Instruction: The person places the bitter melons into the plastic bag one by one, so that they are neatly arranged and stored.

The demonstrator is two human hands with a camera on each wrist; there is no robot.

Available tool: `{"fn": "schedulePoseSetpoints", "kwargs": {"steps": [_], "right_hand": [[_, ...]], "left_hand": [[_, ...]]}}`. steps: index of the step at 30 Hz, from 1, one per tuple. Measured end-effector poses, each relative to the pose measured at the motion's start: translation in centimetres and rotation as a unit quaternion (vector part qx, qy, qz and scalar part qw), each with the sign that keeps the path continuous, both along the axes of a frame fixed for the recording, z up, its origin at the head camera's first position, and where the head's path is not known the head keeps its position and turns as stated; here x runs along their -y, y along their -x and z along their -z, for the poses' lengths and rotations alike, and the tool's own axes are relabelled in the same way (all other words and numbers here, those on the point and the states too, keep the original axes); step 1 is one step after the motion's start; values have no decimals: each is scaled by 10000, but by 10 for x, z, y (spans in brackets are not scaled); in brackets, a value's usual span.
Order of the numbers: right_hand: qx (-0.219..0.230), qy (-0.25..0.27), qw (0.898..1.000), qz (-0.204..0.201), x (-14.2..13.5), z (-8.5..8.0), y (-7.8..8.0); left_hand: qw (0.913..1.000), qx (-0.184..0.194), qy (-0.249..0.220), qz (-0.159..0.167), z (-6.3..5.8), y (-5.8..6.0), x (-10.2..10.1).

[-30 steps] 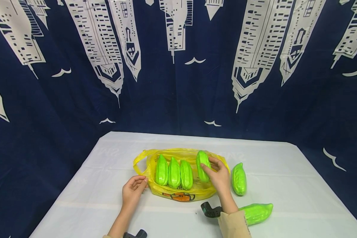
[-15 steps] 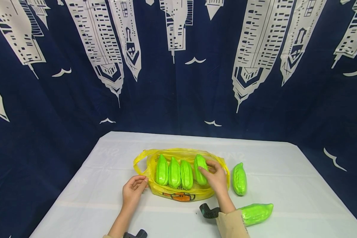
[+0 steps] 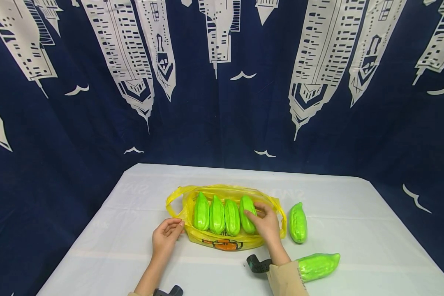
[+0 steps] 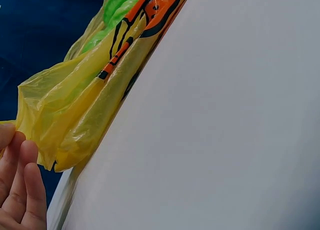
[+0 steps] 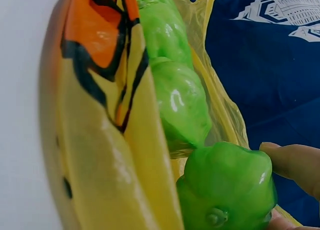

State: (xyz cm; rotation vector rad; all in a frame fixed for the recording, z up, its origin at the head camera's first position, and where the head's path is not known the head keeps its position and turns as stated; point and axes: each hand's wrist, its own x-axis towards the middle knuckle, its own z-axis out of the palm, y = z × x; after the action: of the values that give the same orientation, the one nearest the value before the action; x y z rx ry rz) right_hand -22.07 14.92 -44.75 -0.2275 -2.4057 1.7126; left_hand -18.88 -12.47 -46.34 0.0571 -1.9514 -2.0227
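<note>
A yellow plastic bag [image 3: 194,237] with an orange print lies on the white table, its mouth spread open. My left hand [image 3: 166,237] pinches the bag's left edge; in the left wrist view, thumb and forefinger meet on the thin yellow film [image 4: 47,107]. Inside the bag, three green bitter melons [image 3: 216,216] stand side by side. With thumb and fingers, my right hand [image 3: 267,224] grips a further bitter melon [image 3: 246,216] at the right end of that row. The right wrist view shows this held melon's rounded stem end [image 5: 225,187], close beside its neighbour [image 5: 180,100].
Right of the bag, a loose bitter melon [image 3: 298,223] lies lengthwise on the table [image 3: 355,222]. Another bitter melon [image 3: 320,265] is nearer, partly behind the right sleeve [image 3: 287,279]. A dark blue curtain [image 3: 222,123] with white building prints hangs behind the table.
My right hand has lowered the held bitter melon into the bag and shifted it left, up to the row. My left hand has stayed at the bag's edge.
</note>
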Motion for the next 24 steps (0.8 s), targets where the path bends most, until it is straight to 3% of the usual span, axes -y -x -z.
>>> {"fn": "schedulePoseSetpoints", "kwargs": {"steps": [8,24], "right_hand": [[36,-59,10000,31,1,3,-2],[9,-141,9999,89,3,8,0]], "left_hand": [[10000,-28,28,-5,24,12,5],[9998,-141,95,-68,26,13,5]]}}
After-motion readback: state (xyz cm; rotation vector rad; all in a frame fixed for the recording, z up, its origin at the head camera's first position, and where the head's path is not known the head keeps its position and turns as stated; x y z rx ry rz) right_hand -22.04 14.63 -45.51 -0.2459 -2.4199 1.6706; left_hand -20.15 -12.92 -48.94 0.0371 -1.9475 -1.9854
